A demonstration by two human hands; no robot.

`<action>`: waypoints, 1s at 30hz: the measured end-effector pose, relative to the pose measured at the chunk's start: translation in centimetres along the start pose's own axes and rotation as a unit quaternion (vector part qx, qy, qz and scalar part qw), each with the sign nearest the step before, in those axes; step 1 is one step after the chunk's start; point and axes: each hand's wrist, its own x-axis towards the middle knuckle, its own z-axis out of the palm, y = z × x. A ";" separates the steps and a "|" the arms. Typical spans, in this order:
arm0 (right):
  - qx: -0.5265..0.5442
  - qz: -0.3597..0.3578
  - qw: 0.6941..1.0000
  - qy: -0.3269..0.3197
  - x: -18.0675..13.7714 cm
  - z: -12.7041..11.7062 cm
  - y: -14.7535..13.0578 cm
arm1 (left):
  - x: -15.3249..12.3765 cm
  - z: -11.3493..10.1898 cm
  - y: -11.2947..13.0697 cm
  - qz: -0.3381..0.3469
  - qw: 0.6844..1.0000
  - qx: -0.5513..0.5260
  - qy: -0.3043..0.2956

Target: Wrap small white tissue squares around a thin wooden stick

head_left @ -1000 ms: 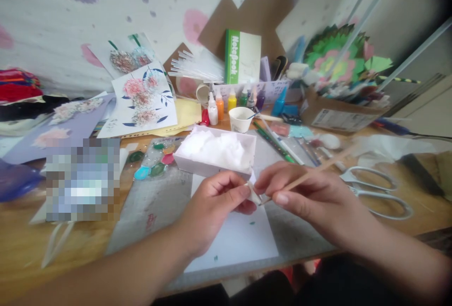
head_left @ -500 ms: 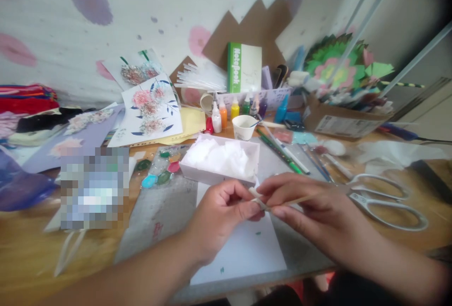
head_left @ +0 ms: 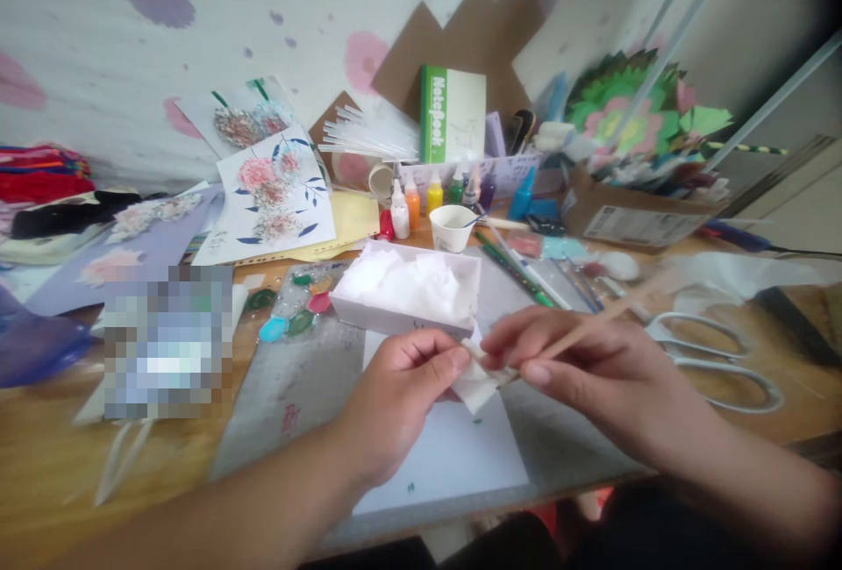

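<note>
My left hand point(head_left: 401, 386) pinches a small white piece of tissue point(head_left: 474, 381) between thumb and fingers. My right hand point(head_left: 579, 368) is closed on a thin wooden stick point(head_left: 595, 320) that slants up to the right, its lower end at the tissue. Both hands meet above a white sheet of paper point(head_left: 453, 452) lying on a grey cutting mat point(head_left: 289, 386). Just behind them stands a white box point(head_left: 404, 289) filled with white tissue.
Scissors point(head_left: 717, 355) lie to the right. A paint palette point(head_left: 293, 302), a paper cup point(head_left: 452, 226), small paint bottles point(head_left: 414, 197), pencils point(head_left: 519, 267), a green notebook point(head_left: 451, 114), flower pictures point(head_left: 273, 193) and a cardboard box point(head_left: 631, 210) of paper crafts crowd the table.
The stick has tilted up again from lying nearly level. More of the white tissue now shows hanging below the fingers. Both hands stay together over the sheet.
</note>
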 end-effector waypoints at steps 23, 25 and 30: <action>-0.071 0.045 0.996 0.039 1.0 0.3 1.2 | 1.3 -2.5 1.1 0.118 0.885 0.447 -0.062; -0.071 0.076 0.993 0.055 1.2 0.0 1.0 | 1.2 -2.8 1.6 0.151 0.824 0.541 -0.073; -0.065 0.116 0.989 0.070 1.2 -0.3 0.4 | 0.5 -2.4 2.5 0.331 0.664 0.670 0.009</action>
